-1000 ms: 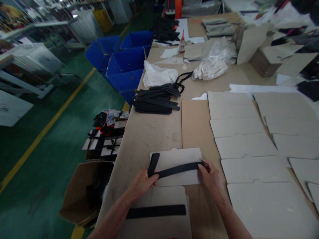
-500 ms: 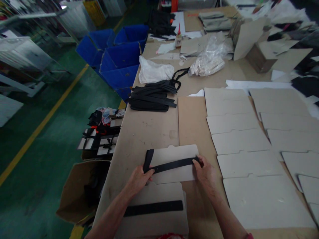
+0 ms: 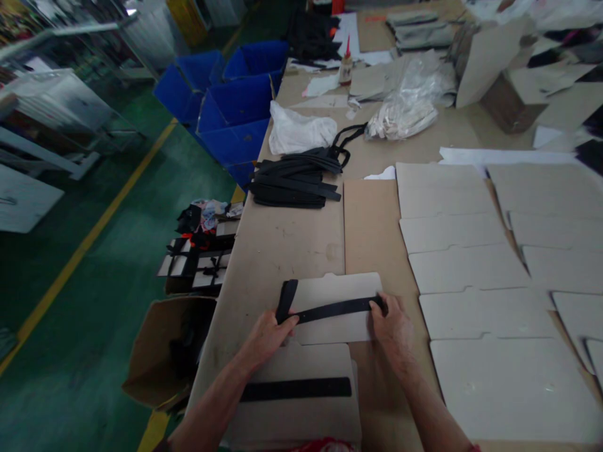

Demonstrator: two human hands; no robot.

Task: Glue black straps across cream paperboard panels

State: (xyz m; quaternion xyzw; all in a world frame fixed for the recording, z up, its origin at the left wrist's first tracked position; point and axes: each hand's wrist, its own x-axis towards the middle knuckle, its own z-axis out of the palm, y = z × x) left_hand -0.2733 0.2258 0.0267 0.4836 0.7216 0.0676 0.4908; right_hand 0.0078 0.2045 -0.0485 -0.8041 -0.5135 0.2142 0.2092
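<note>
Fingers of left hand (image 3: 266, 336) pinch black strip (image 3: 335, 309); fingers of right hand (image 3: 392, 325) pinch its right end. Strip stretches across grey card (image 3: 336, 287) on bench (image 3: 294, 245). Looks like lining-up step; next move likely needs strip straight, flat.

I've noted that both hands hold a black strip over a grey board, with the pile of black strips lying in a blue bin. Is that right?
Not quite: the head view shows the pile of black strips lying on the table, not in a blue bin. The rest stands: the left hand and right hand hold a black strip over a grey board.
</note>
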